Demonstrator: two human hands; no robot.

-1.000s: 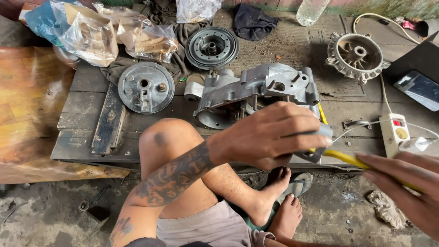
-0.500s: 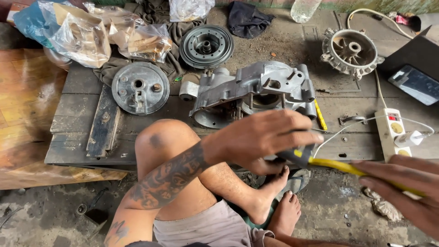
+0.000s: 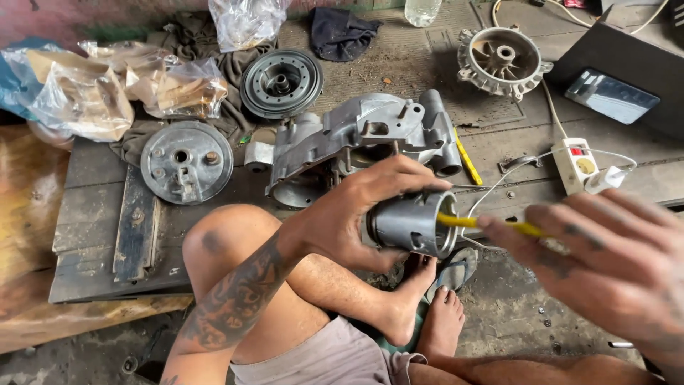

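A grey metal cylinder (image 3: 412,222) is gripped by the closed left hand (image 3: 356,214); just right, a yellow-handled tool (image 3: 491,224), pinched in the right hand (image 3: 613,264), is poked into its open end.

Daylight is falling evenly across a low platform of worn grey wooden planks (image 3: 92,228). Beyond the planks a reddish wall (image 3: 92,18) is showing, below them bare dirty concrete floor (image 3: 513,321) is spreading, and left of them a brownish board (image 3: 25,214) is lying.
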